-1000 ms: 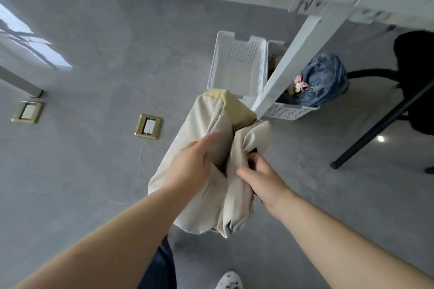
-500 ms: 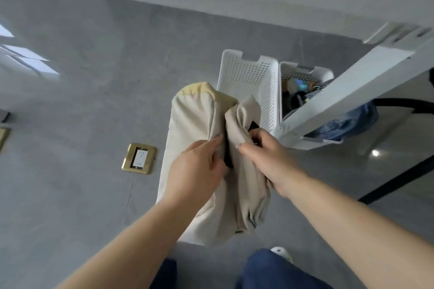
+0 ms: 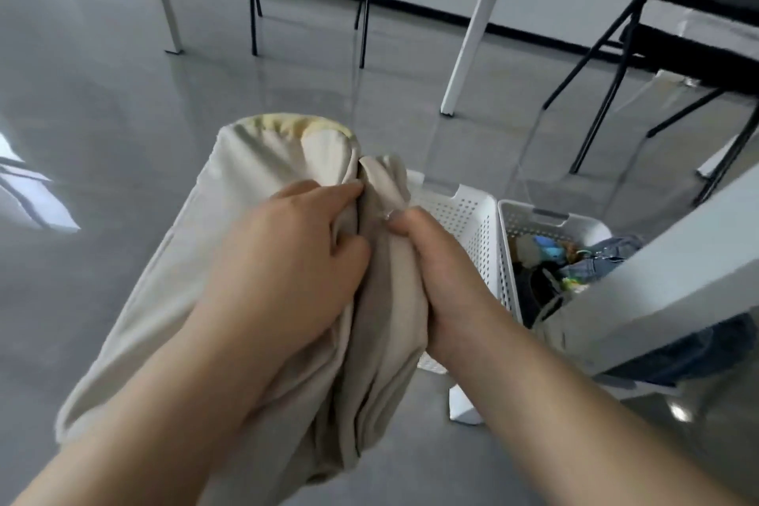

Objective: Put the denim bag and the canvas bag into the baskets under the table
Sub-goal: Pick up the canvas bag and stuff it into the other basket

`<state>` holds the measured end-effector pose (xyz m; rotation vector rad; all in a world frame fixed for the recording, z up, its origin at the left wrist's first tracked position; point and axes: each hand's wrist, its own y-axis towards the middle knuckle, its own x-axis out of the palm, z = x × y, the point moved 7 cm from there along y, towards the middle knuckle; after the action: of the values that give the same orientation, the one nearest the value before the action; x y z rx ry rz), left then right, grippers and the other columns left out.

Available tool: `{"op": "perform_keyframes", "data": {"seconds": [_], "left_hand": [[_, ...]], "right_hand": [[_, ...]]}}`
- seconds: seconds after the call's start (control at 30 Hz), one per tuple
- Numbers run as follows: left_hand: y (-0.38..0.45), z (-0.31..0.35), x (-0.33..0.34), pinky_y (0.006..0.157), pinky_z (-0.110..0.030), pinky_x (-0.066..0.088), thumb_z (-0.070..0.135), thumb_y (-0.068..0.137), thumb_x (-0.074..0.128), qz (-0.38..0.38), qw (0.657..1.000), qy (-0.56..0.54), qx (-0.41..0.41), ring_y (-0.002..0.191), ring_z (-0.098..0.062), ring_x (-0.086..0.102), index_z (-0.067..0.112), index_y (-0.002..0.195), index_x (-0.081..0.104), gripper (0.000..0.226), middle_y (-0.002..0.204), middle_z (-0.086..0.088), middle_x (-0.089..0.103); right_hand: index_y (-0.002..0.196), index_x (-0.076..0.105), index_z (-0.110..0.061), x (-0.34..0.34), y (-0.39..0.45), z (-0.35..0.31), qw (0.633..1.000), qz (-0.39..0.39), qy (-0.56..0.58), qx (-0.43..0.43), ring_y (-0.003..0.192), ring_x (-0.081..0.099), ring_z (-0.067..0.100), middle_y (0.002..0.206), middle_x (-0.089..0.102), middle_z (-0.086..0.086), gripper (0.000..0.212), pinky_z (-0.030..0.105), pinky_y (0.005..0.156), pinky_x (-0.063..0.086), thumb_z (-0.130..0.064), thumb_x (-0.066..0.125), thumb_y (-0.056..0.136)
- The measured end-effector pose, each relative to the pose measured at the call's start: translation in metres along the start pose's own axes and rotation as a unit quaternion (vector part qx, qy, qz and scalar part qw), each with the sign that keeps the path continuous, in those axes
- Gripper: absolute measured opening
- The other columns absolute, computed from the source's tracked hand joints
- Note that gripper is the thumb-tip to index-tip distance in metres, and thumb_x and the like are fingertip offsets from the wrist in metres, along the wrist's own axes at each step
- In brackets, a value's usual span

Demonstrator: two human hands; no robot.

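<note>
2 hands on the canvas bag [image 3: 263,300], and it's up in the air over the grey floor [image 3: 102,136]! Left hand [image 3: 287,263] has its grip clenched into the cream cloth, fingers dug into a fold; right hand [image 3: 443,271] has its grip bunched tight on the fabric just beside it. The bag's yellow-edged far end points away from the person. Just beyond it sits 1 white perforated basket [image 3: 464,214], partly hidden by the bag, and touching its right side a 2nd basket [image 3: 550,218] holding the denim bag [image 3: 595,267] with small colourful bits. Pale surface edge [image 3: 677,283] cuts across the right.
</note>
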<state>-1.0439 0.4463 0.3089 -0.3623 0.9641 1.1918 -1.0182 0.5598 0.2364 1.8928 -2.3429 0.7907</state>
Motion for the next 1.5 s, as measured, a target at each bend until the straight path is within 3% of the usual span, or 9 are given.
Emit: {"op": "perform_keyframes", "data": {"seconds": [0.17, 0.43, 0.63, 0.77, 0.93, 1.1, 1.17, 1.33, 1.5], "left_hand": [[0.023, 0.009, -0.010, 0.077, -0.039, 0.050, 0.031, 0.070, 0.040, 0.035, 0.999, -0.003, 0.022, 0.087, -0.024, 0.057, 0.027, 0.121, 0.061, 0.056, 0.084, 0.006, 0.056], [0.038, 0.003, -0.029, 0.066, -0.029, 0.038, 0.023, 0.083, 0.051, 0.050, 0.997, 0.054, 0.032, 0.084, -0.023, 0.055, 0.026, 0.128, 0.055, 0.046, 0.097, 0.002, 0.055], [0.055, 0.006, -0.044, 0.109, -0.054, 0.025, 0.016, 0.086, 0.049, 0.095, 0.994, 0.024, 0.037, 0.080, -0.022, 0.050, 0.029, 0.137, 0.046, 0.053, 0.092, 0.006, 0.046], [0.068, 0.035, -0.038, 0.104, -0.054, 0.032, 0.013, 0.087, 0.049, 0.108, 0.991, -0.029, 0.068, 0.094, -0.033, 0.057, 0.027, 0.139, 0.044, 0.054, 0.105, -0.004, 0.055], [0.088, 0.070, -0.020, 0.099, -0.051, 0.041, 0.010, 0.088, 0.050, 0.106, 0.978, -0.134, 0.120, 0.096, -0.033, 0.057, 0.024, 0.139, 0.045, 0.053, 0.107, -0.006, 0.055], [0.096, 0.079, 0.036, 0.100, -0.029, 0.038, 0.009, 0.088, 0.049, 0.020, 0.970, -0.208, 0.124, 0.107, -0.025, 0.055, 0.027, 0.139, 0.045, 0.054, 0.112, 0.000, 0.052], [0.096, 0.077, 0.059, 0.101, -0.034, 0.039, 0.016, 0.085, 0.044, -0.009, 0.973, -0.196, 0.121, 0.106, -0.026, 0.056, 0.030, 0.135, 0.049, 0.052, 0.111, -0.002, 0.056], [0.106, 0.035, 0.112, 0.070, -0.008, 0.042, 0.003, 0.089, 0.038, -0.068, 0.964, -0.257, -0.018, 0.094, -0.020, 0.060, 0.029, 0.132, 0.054, 0.053, 0.108, -0.001, 0.064], [0.081, -0.034, 0.169, 0.092, -0.025, 0.038, 0.026, 0.097, 0.037, -0.179, 0.960, -0.189, -0.102, 0.121, -0.026, 0.051, 0.026, 0.144, 0.035, 0.047, 0.136, -0.005, 0.054]], "right_hand": [[0.099, 0.070, -0.008, 0.008, 0.016, -0.016, 0.996, -0.043, 0.074, 0.005, 0.079, 0.067, 0.025, 0.085, 0.070, 0.014, 0.031, 0.031, 0.070, 0.054, -0.026, 0.050, 0.082], [0.095, 0.068, -0.008, 0.042, 0.035, -0.028, 0.986, -0.064, 0.148, -0.028, 0.076, 0.064, 0.023, 0.081, 0.067, 0.012, 0.028, 0.031, 0.069, 0.053, -0.025, 0.048, 0.085], [0.101, 0.066, -0.005, 0.049, 0.042, -0.067, 0.979, -0.046, 0.175, -0.096, 0.077, 0.068, 0.024, 0.082, 0.069, 0.013, 0.031, 0.028, 0.069, 0.056, -0.024, 0.046, 0.087], [0.114, 0.062, -0.004, 0.029, 0.032, -0.104, 0.974, -0.007, 0.169, -0.149, 0.089, 0.066, 0.027, 0.092, 0.067, 0.016, 0.037, 0.032, 0.080, 0.053, -0.023, 0.046, 0.088], [0.099, 0.067, -0.007, -0.008, 0.014, -0.146, 0.966, 0.048, 0.125, -0.221, 0.070, 0.071, 0.020, 0.075, 0.073, 0.009, 0.027, 0.026, 0.062, 0.058, -0.021, 0.047, 0.089], [0.097, 0.062, -0.013, -0.063, 0.007, -0.165, 0.948, 0.170, 0.048, -0.266, 0.092, 0.066, 0.028, 0.093, 0.065, 0.011, 0.030, 0.039, 0.082, 0.054, -0.026, 0.059, 0.071], [0.096, 0.062, -0.016, -0.076, 0.007, -0.166, 0.940, 0.203, 0.002, -0.274, 0.102, 0.064, 0.029, 0.100, 0.064, 0.010, 0.032, 0.043, 0.092, 0.051, -0.030, 0.059, 0.067], [0.099, 0.056, -0.017, -0.091, 0.014, -0.158, 0.916, 0.260, -0.100, -0.290, 0.102, 0.059, 0.026, 0.103, 0.061, 0.008, 0.014, 0.038, 0.093, 0.045, -0.020, 0.053, 0.086], [0.112, 0.056, -0.015, -0.119, 0.028, -0.141, 0.892, 0.328, -0.159, -0.267, 0.095, 0.057, 0.022, 0.095, 0.057, 0.001, 0.022, 0.033, 0.088, 0.047, -0.019, 0.049, 0.092]]}}
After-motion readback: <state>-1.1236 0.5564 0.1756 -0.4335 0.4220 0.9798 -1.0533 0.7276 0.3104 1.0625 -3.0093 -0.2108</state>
